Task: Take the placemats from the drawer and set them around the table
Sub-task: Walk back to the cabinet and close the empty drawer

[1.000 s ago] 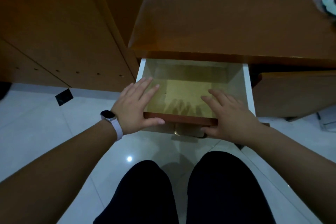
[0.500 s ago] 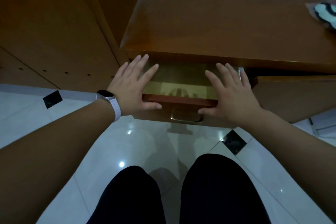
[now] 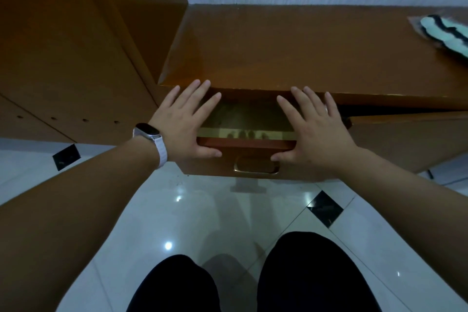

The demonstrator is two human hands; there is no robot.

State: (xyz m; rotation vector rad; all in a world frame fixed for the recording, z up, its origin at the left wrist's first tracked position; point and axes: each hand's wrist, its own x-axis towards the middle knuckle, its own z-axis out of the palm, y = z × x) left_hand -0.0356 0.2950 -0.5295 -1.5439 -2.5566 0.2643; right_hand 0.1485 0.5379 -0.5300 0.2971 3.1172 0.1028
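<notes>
Under desk top (image 3: 291, 45), drawer (image 3: 247, 143) stands partly out; narrow strip of interior visible. L hand (image 3: 182, 121) and R hand (image 3: 314, 129) lie flat on front-panel top edge, either side of brass handle (image 3: 256, 167). Fingers straight, spread, gripping nothing; thumbs against front face. Far right on desk top lies teal/black striped item (image 3: 445, 33); placemat or not: cannot tell.

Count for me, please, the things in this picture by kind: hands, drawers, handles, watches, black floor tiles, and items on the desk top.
hands: 2, left hand and right hand
drawer: 1
brass handle: 1
wristwatch: 1
black floor tiles: 2
striped item on the desk top: 1
total: 8
</notes>
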